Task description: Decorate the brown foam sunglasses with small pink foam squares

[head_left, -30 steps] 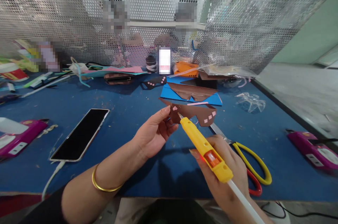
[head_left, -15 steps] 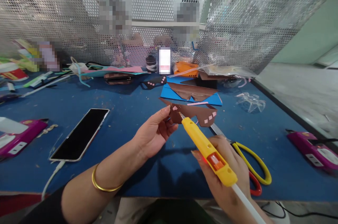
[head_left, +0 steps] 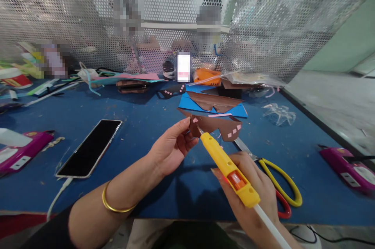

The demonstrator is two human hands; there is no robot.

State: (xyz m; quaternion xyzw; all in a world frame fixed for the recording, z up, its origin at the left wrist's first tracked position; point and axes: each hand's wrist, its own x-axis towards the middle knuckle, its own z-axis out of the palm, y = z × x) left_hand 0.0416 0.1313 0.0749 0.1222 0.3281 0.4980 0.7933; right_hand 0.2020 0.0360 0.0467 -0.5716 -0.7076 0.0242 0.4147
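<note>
Between the thumb and fingers of my left hand (head_left: 172, 147) is the left end of brown paper glasses (head_left: 209, 124). Small pink squares are on both of its lens shapes, and a thin pink strip (head_left: 219, 115) lies by its top edge. My right hand (head_left: 252, 178) grips a yellow hot glue gun (head_left: 222, 159), with a white glue stick running out of its back. The gun's nozzle is at the left lens, just below a pink square; I cannot tell whether it touches. Scissors (head_left: 281, 178) with yellow and red handles lie beside my right hand, partly hidden by it.
Beyond the glasses are blue sheets (head_left: 187, 103) with another brown cutout (head_left: 215, 101), and black paper glasses (head_left: 172, 92). A phone (head_left: 90, 148) on a cable lies left. Purple power strips (head_left: 348, 167) sit at both sides. A perforated metal screen (head_left: 166, 6) stands behind.
The glue gun's nozzle has shifted slightly left and down on the left lens. My left hand keeps its hold on the paper glasses.
</note>
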